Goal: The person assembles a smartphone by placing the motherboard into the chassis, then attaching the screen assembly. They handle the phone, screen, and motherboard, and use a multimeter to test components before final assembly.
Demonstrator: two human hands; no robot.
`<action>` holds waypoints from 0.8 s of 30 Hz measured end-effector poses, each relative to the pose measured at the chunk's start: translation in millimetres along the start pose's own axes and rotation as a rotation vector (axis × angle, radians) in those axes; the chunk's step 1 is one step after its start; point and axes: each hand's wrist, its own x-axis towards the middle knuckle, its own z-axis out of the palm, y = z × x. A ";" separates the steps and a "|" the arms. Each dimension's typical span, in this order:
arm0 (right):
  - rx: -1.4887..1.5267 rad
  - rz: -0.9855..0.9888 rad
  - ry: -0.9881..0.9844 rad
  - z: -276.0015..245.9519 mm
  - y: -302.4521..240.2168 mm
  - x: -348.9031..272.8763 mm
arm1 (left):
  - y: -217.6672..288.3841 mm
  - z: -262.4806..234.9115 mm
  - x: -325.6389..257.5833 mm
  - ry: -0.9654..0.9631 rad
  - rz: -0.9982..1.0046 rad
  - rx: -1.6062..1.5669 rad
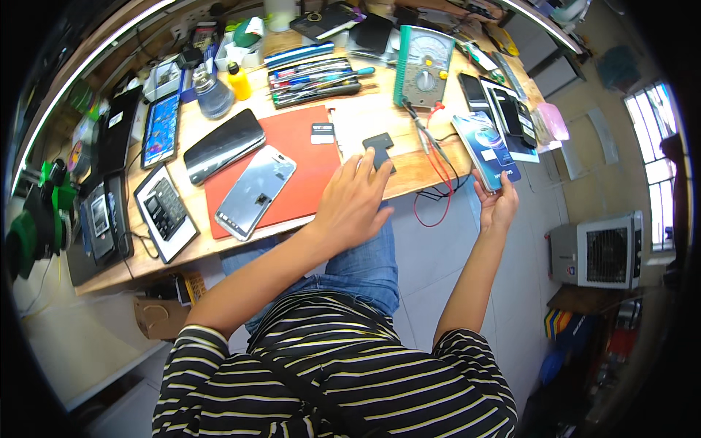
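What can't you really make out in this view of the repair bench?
- Small black part: the left hand covers its near edge; its kind is unclear.
- Blue box in the right hand: print too small.
- Meter dial: too small to read.
- Bench's left end: bent by the fisheye rim.

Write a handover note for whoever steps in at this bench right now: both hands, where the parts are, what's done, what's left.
Left hand: fingertips on a small black flat part near the workbench's front edge, not lifted.
Right hand: holding a blue phone upright at the bench's right end.
On the red mat: a silver phone panel lying flat, a small black chip at the mat's top edge.
Analog multimeter behind, its red leads trailing over the edge.
Done: cannot tell.
Left: black part not yet picked up.
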 end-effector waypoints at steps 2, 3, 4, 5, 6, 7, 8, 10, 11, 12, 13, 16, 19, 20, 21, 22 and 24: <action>-0.017 0.020 -0.010 8.5 13.6 12.7 | -5.4 2.9 12.0 0.008 -0.066 0.066; -0.125 0.081 -0.007 9.3 15.4 16.9 | -7.0 1.6 9.3 0.018 -0.057 0.031; -0.234 0.151 -0.022 8.7 14.6 20.6 | -8.2 -1.4 3.0 0.011 -0.057 -0.001; -0.346 0.204 -0.025 8.4 14.7 22.7 | -9.7 -6.1 -5.7 0.031 -0.039 -0.035; -0.455 0.173 0.030 8.5 17.0 23.2 | -10.9 -12.1 -18.9 0.059 -0.011 -0.054; -0.515 0.149 0.045 6.4 15.7 23.3 | -12.3 -19.2 -34.1 0.047 -0.034 -0.056; -0.583 0.115 0.061 3.8 12.5 23.2 | -14.8 -27.3 -50.3 0.066 -0.041 -0.068; -0.712 0.042 0.131 1.2 7.6 18.3 | -27.4 -47.3 -78.6 0.139 -0.068 -0.057; -0.720 -0.021 0.148 1.4 5.7 12.3 | -34.9 -58.3 -92.2 0.198 -0.091 -0.030; -0.723 -0.093 0.140 2.7 3.3 3.9 | -44.4 -69.8 -103.0 0.230 -0.138 -0.033; -0.725 -0.137 0.151 7.1 3.2 -7.2 | -55.1 -82.6 -114.1 0.264 -0.195 -0.030; -0.597 -0.243 -0.084 39.6 17.3 -56.0 | -76.6 -106.6 -141.4 0.366 -0.288 0.074; -0.576 -0.255 -0.477 81.5 38.6 -116.6 | -91.3 -117.6 -159.3 0.416 -0.317 0.127; -0.558 -0.266 -0.572 97.6 47.8 -135.4 | -95.6 -118.7 -162.1 0.416 -0.316 0.138; -0.539 -0.279 -0.665 115.1 54.8 -150.4 | -101.1 -120.5 -162.5 0.434 -0.288 0.150; -0.597 -0.311 -0.763 128.8 55.2 -161.0 | -107.5 -122.1 -159.3 0.413 -0.269 0.187; -0.686 -0.429 -0.969 158.7 53.7 -170.6 | -123.5 -126.1 -147.1 0.349 -0.259 0.182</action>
